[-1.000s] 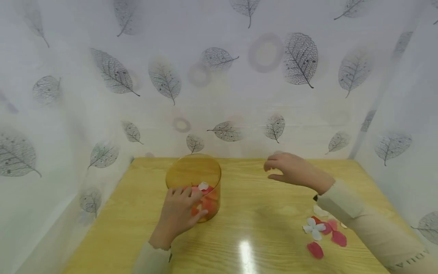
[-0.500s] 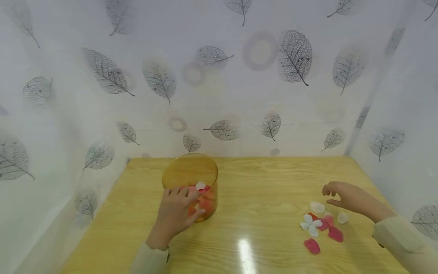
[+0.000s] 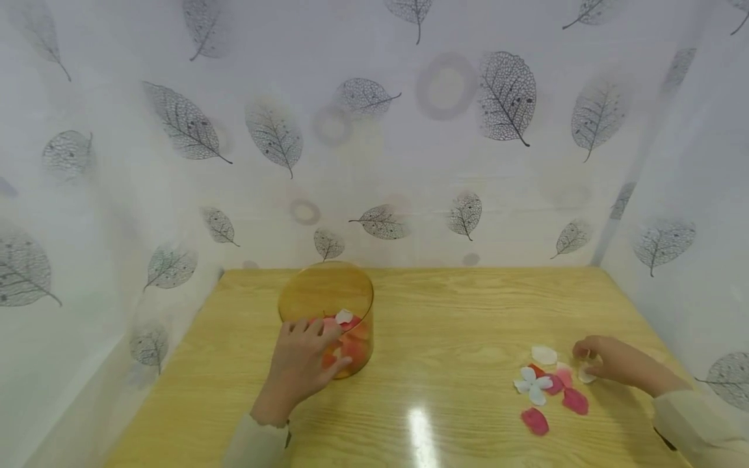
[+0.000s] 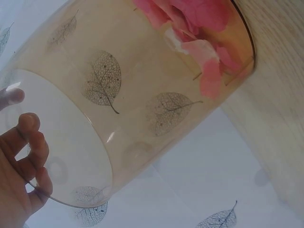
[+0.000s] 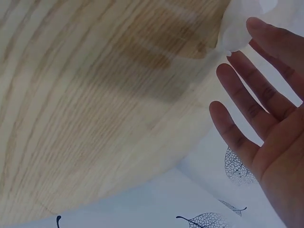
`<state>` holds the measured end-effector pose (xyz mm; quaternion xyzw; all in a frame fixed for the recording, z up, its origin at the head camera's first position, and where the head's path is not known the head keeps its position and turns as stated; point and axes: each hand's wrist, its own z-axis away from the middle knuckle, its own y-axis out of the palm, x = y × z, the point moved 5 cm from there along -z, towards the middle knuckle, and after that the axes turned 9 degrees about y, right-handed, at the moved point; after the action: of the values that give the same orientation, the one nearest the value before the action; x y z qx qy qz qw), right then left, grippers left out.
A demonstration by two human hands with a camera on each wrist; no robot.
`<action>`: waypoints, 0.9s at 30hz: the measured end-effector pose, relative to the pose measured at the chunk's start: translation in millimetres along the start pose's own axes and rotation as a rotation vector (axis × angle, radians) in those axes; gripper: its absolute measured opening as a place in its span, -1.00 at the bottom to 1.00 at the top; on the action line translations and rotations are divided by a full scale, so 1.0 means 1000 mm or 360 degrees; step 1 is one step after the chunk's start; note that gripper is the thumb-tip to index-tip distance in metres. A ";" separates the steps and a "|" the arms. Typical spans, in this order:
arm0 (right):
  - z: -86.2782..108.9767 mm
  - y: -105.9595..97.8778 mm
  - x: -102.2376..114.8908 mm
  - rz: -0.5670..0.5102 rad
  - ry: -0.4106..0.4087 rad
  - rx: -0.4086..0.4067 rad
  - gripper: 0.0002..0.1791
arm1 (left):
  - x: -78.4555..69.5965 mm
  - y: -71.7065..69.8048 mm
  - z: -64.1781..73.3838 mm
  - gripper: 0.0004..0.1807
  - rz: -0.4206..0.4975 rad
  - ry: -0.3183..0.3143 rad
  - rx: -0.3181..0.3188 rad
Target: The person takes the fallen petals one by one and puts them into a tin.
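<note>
An amber see-through cylindrical container (image 3: 364, 328) stands on the left of the table with pink, red and white petals (image 4: 204, 47) inside. My left hand (image 3: 301, 367) holds its near rim, fingers hooked over the edge and thumb along the outside; the left wrist view shows the fingertips (image 4: 29, 121) at the rim. On the right, my right hand (image 3: 623, 365) is low over a pale petal (image 3: 586, 373), thumb and fingertips right at it. In the right wrist view this petal (image 5: 236, 31) shows beside the thumb and forefinger, while the other fingers are spread and fairly straight.
Left of the right hand lie a white five-petalled flower (image 3: 533, 385), another white petal (image 3: 544, 355) and several pink and red petals (image 3: 576, 401). The light wooden table (image 3: 445, 338) is bounded by white leaf-printed sheets (image 3: 398, 169) at the back and sides.
My right hand has moved from above the back middle of the table rightward and down to the pale petal. The left hand stays on the container's rim.
</note>
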<state>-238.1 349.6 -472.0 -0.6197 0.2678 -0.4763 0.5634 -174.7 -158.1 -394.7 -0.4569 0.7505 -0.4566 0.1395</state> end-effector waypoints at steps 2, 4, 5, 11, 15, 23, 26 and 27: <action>0.001 0.002 -0.002 -0.0020 0.0003 0.0004 -0.76 | 0.000 0.000 0.000 -0.54 -0.0001 -0.0004 0.0005; 0.002 0.004 -0.003 -0.0043 -0.0023 -0.0009 -0.77 | 0.001 0.000 0.000 -0.54 -0.0010 -0.0004 0.0010; 0.001 0.005 -0.004 -0.0051 -0.0040 -0.0014 -0.77 | 0.001 0.001 0.001 -0.54 -0.0014 -0.0005 0.0014; -0.001 0.009 -0.005 -0.0019 -0.0077 -0.0061 -0.79 | 0.000 0.000 0.000 -0.54 -0.0023 -0.0002 0.0007; -0.002 0.010 -0.005 -0.0018 0.0000 -0.0038 -0.79 | 0.000 0.000 0.000 -0.54 -0.0014 -0.0007 0.0013; -0.003 0.011 -0.006 -0.0037 0.0028 -0.0005 -0.74 | 0.000 0.000 0.000 -0.54 -0.0033 -0.0018 0.0056; -0.004 0.010 -0.005 -0.0056 -0.0027 -0.0019 -0.73 | 0.000 0.000 0.000 -0.54 -0.0024 -0.0018 0.0050; -0.005 0.009 -0.004 -0.0068 -0.0067 -0.0037 -0.72 | 0.000 0.000 0.000 -0.53 -0.0021 -0.0017 0.0046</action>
<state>-242.2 349.1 -482.2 -0.6416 0.2481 -0.4721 0.5513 -174.6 -158.4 -394.8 -0.4624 0.7400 -0.4658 0.1471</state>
